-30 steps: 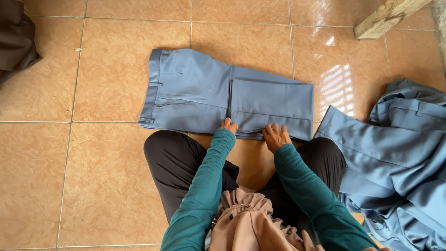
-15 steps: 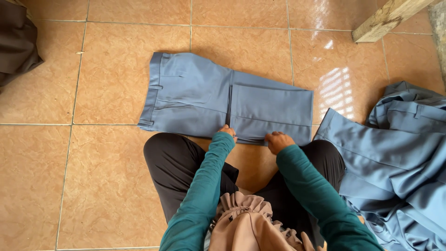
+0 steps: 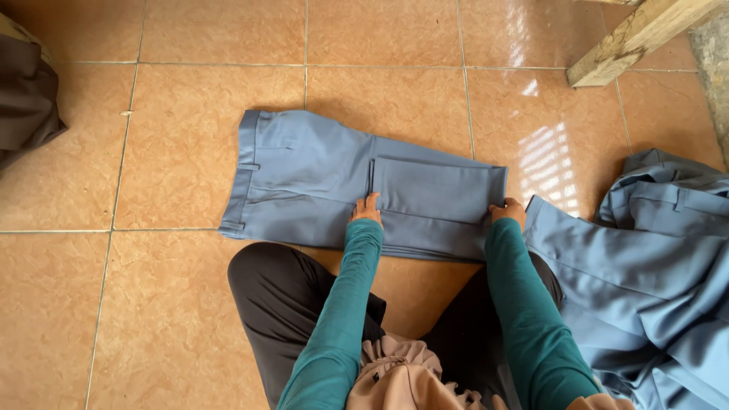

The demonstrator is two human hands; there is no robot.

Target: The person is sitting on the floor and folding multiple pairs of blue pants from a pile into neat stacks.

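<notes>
Both hands rest on a pair of blue-grey trousers (image 3: pixel 319 182) lying flat on the tiled floor (image 3: pixel 152 304) just ahead of our knees. Our left hand (image 3: pixel 367 210) lies with fingers loosely spread, pressing down at the near left corner of the folded-over leg panel (image 3: pixel 437 190), gripping nothing that we can see. Our right hand (image 3: pixel 507 211) curls over the panel's right edge, where the fold ends; whether it pinches the cloth we cannot tell. Just right of that hand lies a heap of similar blue clothing (image 3: pixel 645 281).

To do this fold well, we judge, both hands should keep the panel's edges square with the layer beneath and smooth outward so no crease is trapped.

Compared with a second ago, our hands have moved apart: they were close together at the near edge, and now sit at the panel's two ends.
</notes>
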